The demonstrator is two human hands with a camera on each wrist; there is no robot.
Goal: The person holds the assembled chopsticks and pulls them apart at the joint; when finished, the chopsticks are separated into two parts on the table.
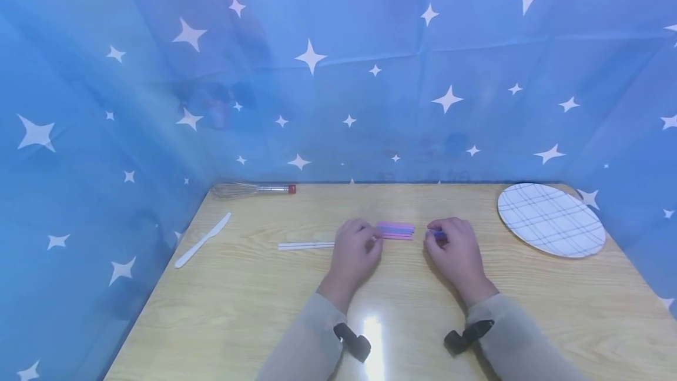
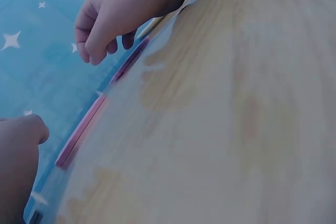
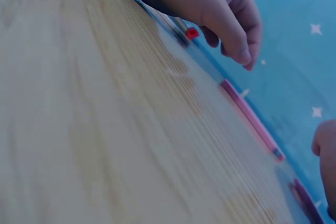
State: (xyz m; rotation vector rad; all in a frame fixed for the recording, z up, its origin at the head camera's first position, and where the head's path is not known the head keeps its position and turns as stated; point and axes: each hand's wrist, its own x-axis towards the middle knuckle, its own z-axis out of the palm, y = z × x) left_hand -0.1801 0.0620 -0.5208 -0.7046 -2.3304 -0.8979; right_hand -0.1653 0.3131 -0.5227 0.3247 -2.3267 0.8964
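A row of thin pink and purple sticks [image 1: 396, 231] lies side by side on the table between the two hands. The left hand [image 1: 358, 250] is at their left end, fingers loosely bent; in the right wrist view that same hand [image 3: 215, 14] shows nothing in its grasp. More purple sticks [image 1: 438, 234] lie under the fingertips of the right hand [image 1: 456, 251], partly hidden by it. From the left wrist view, the right hand [image 2: 118, 14] has loosely curled fingers and no object between them. A pair of white chopsticks [image 1: 305, 246] extends leftward from behind the left hand.
A whisk [image 1: 254, 189] with a red handle end lies at the back left edge of the wooden table [image 1: 233, 310]. Nearer on that side is a white knife [image 1: 203, 240]. An oval checked plate [image 1: 551, 220] sits at the right. Blue star-patterned cloth [image 1: 338, 87] surrounds the table.
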